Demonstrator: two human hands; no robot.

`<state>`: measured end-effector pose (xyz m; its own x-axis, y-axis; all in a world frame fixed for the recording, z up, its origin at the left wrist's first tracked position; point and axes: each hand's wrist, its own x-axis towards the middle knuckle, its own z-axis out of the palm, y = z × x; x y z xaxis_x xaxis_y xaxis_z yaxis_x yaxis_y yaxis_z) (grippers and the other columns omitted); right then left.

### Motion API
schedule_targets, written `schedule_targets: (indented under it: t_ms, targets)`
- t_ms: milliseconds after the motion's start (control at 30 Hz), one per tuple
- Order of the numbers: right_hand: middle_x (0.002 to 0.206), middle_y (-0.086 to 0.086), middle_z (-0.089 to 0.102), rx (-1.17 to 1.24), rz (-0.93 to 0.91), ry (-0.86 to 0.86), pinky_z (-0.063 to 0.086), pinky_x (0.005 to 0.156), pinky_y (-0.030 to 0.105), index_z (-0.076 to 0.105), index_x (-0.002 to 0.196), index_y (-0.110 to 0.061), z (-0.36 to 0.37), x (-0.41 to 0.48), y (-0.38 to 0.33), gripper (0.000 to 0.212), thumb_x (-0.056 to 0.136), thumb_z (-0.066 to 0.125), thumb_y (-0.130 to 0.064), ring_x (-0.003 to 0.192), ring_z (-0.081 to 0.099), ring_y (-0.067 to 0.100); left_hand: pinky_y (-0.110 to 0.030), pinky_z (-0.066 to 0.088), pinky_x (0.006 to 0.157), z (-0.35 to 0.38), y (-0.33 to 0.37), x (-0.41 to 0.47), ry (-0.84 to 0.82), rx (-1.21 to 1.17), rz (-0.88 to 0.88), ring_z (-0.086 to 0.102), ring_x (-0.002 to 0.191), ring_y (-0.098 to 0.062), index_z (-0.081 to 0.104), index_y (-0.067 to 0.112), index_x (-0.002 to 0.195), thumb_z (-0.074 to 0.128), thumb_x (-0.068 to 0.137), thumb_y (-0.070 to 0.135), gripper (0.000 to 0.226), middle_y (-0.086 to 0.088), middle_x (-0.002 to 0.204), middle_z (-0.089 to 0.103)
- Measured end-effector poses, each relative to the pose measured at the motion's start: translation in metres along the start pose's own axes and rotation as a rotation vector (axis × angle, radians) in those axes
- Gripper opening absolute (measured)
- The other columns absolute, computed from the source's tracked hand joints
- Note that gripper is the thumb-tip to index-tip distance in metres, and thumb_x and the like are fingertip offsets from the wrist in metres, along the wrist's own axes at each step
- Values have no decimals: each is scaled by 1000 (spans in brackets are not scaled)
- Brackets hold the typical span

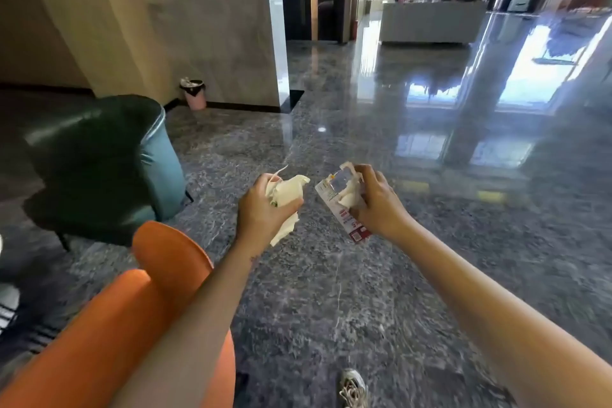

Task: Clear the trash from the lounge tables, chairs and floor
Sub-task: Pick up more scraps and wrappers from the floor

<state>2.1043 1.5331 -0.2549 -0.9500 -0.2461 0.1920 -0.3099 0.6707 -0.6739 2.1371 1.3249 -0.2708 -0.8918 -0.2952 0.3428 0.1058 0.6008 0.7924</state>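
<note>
Nearest: a shoe (353, 387) on the floor (314, 301) at the bottom edge, and an orange chair (109, 325) low left w/ the left forearm passing over it. Both arms reach fwd at about the same height.

Left grip (261, 209): fingers curled tight round a wad of white tissue (288, 192). Loose ends poke out top & bottom, so the hard squeeze is prob. there to stop bits dropping. Right grip (376, 205): fingers & thumb pinch a flattened carton (331, 205) w/ a scrap of white paper (347, 197) pressed against it. One hold for two bits, likely b/c there's no spare hand. The carton hangs tilted, red printed end down. The two loads are near each other but not touching. So this trash is in hand, held out front, away from the body.

Mid: a dark green armchair (99, 159) on the left, on glossy stone floor.

Far: a pink bin (195, 96) w/ a liner stands against the wall (198, 26) beyond the armchair, something white at its rim. It's well apart from both hands. My read: this is the carry step, and the bin is the likely drop point. Main risk is the tissue's hanging tail slipping out en route.

Farthest: a white surface (430, 20) w/ items too small to identify.
</note>
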Motion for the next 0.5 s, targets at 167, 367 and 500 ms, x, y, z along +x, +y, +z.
schedule_targets:
  t_ms: [167,367,500]
  targets:
    - [117,5,41,39,-74,-75,40,77,32,34,130,-22,17,188,31,63,76,65,-11,102,51,29,-34,48,64,46,-42,149,32,44,-85,62,78,-24,58,13,99,81,69,30,42,-4,87,67]
    - [118,9,42,49,-213,-205,36,74,28,37,129,-16,60,391,9,61,75,64,-9,102,50,29,-22,29,54,44,-89,302,196,143,-173,52,68,-16,59,16,97,81,68,34,41,5,79,59]
    - [114,8,41,66,-288,-275,36,71,29,37,128,-14,118,503,7,60,75,64,-7,97,50,29,-18,32,51,50,-144,397,287,170,-229,50,69,-15,58,18,96,82,66,34,42,6,80,58]
